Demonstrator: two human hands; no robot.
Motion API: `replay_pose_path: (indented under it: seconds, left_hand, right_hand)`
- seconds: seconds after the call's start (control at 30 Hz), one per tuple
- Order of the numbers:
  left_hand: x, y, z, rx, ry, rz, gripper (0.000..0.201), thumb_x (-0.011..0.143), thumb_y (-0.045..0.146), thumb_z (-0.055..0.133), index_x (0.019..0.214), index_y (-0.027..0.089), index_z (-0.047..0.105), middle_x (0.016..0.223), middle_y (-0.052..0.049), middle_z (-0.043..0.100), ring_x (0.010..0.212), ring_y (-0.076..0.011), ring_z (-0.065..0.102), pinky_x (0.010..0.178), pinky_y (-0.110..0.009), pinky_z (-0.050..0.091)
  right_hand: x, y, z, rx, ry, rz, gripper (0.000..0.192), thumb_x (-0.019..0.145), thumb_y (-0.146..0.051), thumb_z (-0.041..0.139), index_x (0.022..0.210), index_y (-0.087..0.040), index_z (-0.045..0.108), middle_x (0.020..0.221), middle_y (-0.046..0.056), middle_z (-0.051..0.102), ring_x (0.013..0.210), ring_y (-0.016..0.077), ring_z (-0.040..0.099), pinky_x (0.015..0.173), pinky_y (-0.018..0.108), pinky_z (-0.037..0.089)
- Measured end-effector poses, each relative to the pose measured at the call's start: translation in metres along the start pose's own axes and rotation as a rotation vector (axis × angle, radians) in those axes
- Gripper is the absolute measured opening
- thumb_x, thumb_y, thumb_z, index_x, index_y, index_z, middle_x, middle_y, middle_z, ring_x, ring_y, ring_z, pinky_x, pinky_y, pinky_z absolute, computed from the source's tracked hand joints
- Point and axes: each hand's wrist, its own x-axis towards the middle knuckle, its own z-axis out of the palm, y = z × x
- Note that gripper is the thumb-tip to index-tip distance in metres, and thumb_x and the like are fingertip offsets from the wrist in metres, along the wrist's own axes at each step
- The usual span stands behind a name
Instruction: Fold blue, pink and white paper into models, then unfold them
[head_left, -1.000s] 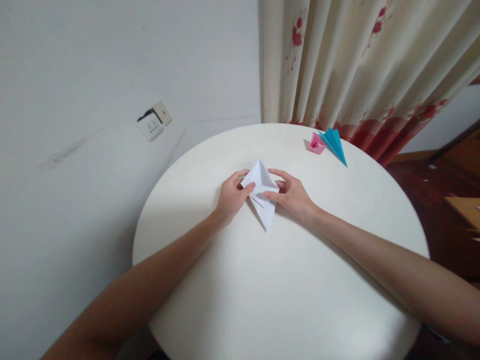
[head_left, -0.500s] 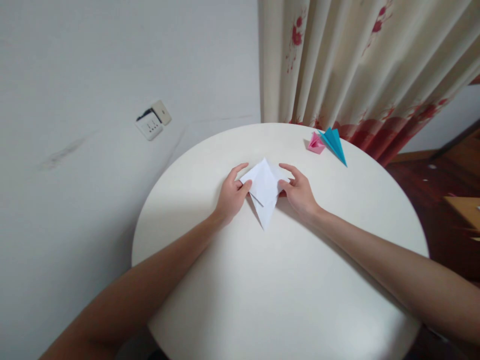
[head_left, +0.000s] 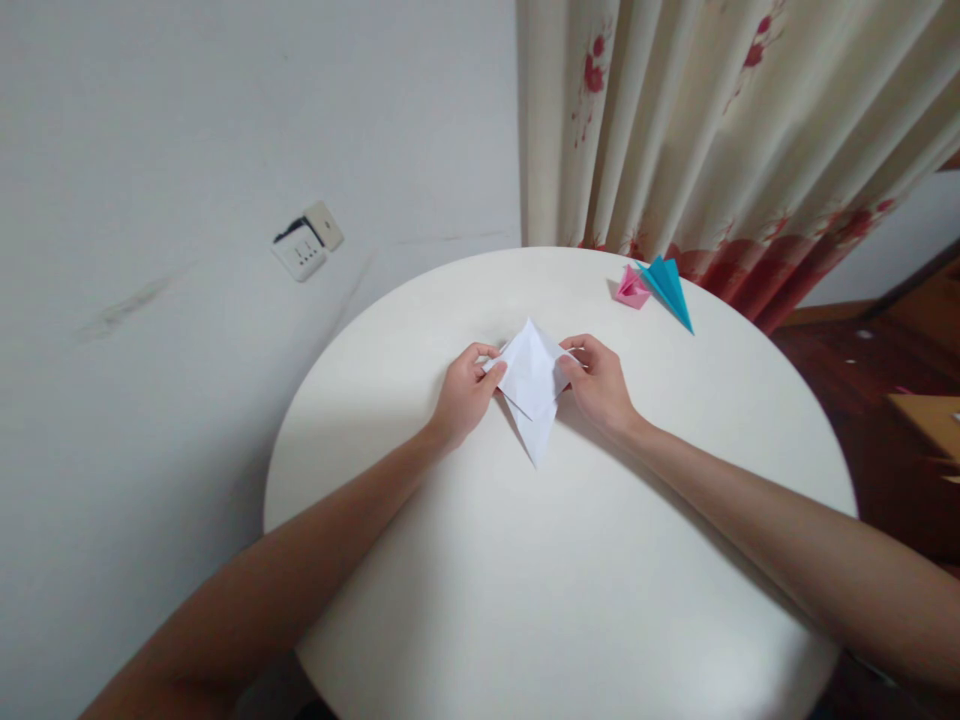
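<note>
A folded sheet of white paper (head_left: 531, 375) is held between my two hands over the middle of the table. Its outline is a diamond, with a narrow point hanging toward me below a loose front flap. My left hand (head_left: 466, 392) pinches the left corner, thumb on top and fingers behind. On the opposite corner, my right hand (head_left: 598, 380) grips the same way. The paper hides parts of the fingers of both hands.
The round white table (head_left: 450, 580) stands against the wall. Near its far right edge lie a pink folded paper piece (head_left: 631, 288) and a blue paper plane (head_left: 670, 290), close together. A flowered curtain (head_left: 690, 130) hangs behind; a wall socket (head_left: 301, 252) is at left.
The index fingers of both hands, stretched out before, have curled in toward the paper. The paper's lower point has shifted slightly to the right and toward me.
</note>
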Motion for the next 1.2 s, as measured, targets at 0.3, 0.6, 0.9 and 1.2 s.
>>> replay_pose_path:
  seconds: [0.3,0.6,0.9,1.2]
  left_hand:
    - [0.0,-0.001,-0.001,-0.149,-0.042,-0.049,0.028,0.08,0.044,0.071,0.084,0.018,0.06,0.071,0.0,0.06,0.068,-0.0141,0.059,0.069,-0.028,0.051]
    - [-0.001,0.003,0.0,-0.25,-0.097,-0.071,0.038,0.08,0.046,0.072,0.102,0.015,0.071,0.097,-0.008,0.072,0.086,-0.0187,0.063,0.082,-0.032,0.049]
    - [0.002,-0.003,-0.003,-0.198,-0.135,-0.026,0.042,0.086,0.048,0.066,0.11,0.014,0.07,0.115,-0.012,0.069,0.102,-0.0219,0.063,0.091,-0.034,0.048]
    - [0.003,0.006,-0.014,0.004,-0.342,0.129,0.038,0.089,0.051,0.062,0.098,0.015,0.072,0.136,-0.015,0.054,0.129,-0.0284,0.049,0.101,-0.037,0.045]
  right_hand:
    - [0.005,0.005,-0.002,0.02,0.001,0.062,0.015,0.077,-0.033,0.057,0.071,-0.019,0.059,0.067,0.0,0.057,0.062,0.0141,0.05,0.054,0.027,0.037]
    - [0.005,0.005,-0.003,0.107,0.013,0.158,0.016,0.075,-0.033,0.059,0.068,-0.019,0.059,0.064,-0.001,0.053,0.062,0.0132,0.045,0.057,0.028,0.031]
    - [0.005,0.006,-0.003,0.134,0.023,0.171,0.015,0.073,-0.032,0.061,0.067,-0.019,0.06,0.065,-0.001,0.056,0.062,0.0134,0.046,0.057,0.027,0.031]
    - [0.008,0.006,-0.005,0.28,0.113,0.245,0.016,0.069,-0.034,0.066,0.066,-0.019,0.059,0.063,-0.002,0.054,0.059,0.0122,0.046,0.054,0.026,0.032]
